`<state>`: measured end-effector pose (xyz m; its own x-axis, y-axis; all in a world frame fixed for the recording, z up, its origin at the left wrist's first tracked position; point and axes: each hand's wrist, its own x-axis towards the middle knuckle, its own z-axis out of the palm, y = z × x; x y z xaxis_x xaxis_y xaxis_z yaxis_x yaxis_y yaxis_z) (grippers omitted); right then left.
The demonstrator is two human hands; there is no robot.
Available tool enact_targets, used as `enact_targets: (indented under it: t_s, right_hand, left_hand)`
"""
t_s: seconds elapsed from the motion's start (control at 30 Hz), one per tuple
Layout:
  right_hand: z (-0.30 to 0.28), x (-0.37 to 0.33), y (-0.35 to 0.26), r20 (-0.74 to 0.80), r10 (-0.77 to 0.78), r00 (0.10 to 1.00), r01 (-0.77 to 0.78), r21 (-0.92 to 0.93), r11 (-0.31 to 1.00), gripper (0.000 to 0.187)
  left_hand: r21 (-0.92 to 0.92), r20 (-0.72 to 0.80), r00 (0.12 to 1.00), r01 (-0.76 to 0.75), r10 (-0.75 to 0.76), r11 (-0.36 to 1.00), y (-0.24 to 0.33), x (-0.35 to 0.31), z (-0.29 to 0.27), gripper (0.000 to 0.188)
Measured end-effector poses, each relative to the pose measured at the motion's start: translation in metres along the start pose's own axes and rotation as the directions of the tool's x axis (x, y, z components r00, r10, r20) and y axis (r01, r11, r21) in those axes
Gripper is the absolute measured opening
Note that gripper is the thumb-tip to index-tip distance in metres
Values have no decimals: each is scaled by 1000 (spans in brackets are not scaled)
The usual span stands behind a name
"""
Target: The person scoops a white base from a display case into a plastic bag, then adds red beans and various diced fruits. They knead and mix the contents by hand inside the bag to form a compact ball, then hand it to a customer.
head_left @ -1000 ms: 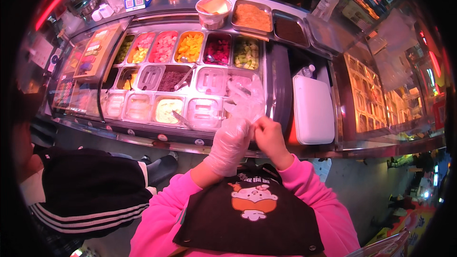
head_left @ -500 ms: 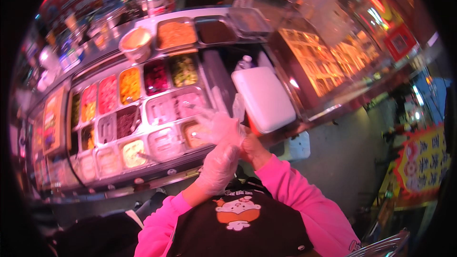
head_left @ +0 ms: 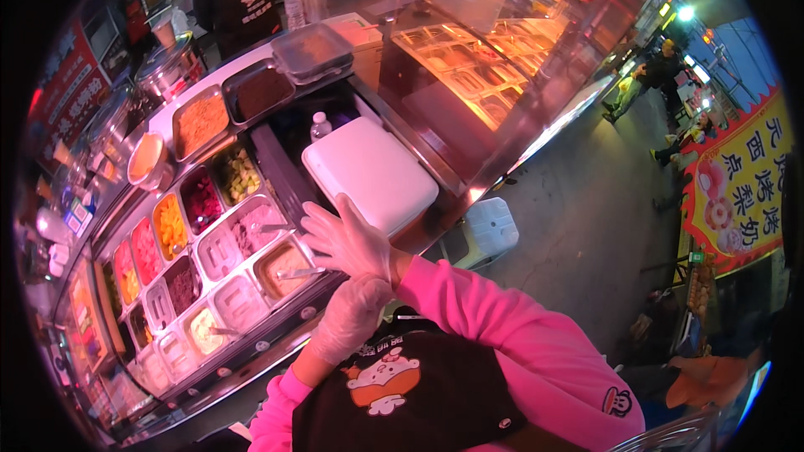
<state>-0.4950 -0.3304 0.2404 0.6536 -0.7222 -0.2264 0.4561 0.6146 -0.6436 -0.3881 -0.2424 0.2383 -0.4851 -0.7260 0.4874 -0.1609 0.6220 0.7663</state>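
My right hand [head_left: 347, 240], in a clear plastic glove, is raised with its fingers spread and holds nothing. Just below it, my left hand [head_left: 353, 311], gloved too, is closed at the right wrist, pinching the cuff of the right hand's plastic glove [head_left: 387, 264]. Nearest to the hands are a steel pan of pale creamy filling [head_left: 283, 269] with a spoon in it and a white lidded box [head_left: 373, 174] beyond the right fingertips. Pink sleeves cover both forearms, above a dark apron [head_left: 410, 385].
Left stands a counter with several pans, among them yellow cubes [head_left: 170, 226] and a dark purple filling [head_left: 203, 201]. Behind are an orange shredded topping [head_left: 201, 123] and a clear bottle [head_left: 320, 126]. A lit display case [head_left: 477, 59] is at right. A person [head_left: 237, 0] stands behind the counter.
The view has turned right, so the counter now lies further left. My right fingers have spread wider and show more plainly, while my left hand stays at the right wrist.
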Motion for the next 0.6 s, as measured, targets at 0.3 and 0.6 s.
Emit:
enact_targets:
  t_s: [0.3,0.6]
  right_hand:
    - [-72,-76,-35,-428,-98,898,316,474,822,62]
    - [-185,-176,-52,-863,-362,352,554,-120,824,26]
  left_hand:
    - [-117,172,982,100,-79,988,19,60,51,16]
    - [-285,527,821,415,-220,864,8,105,131,6]
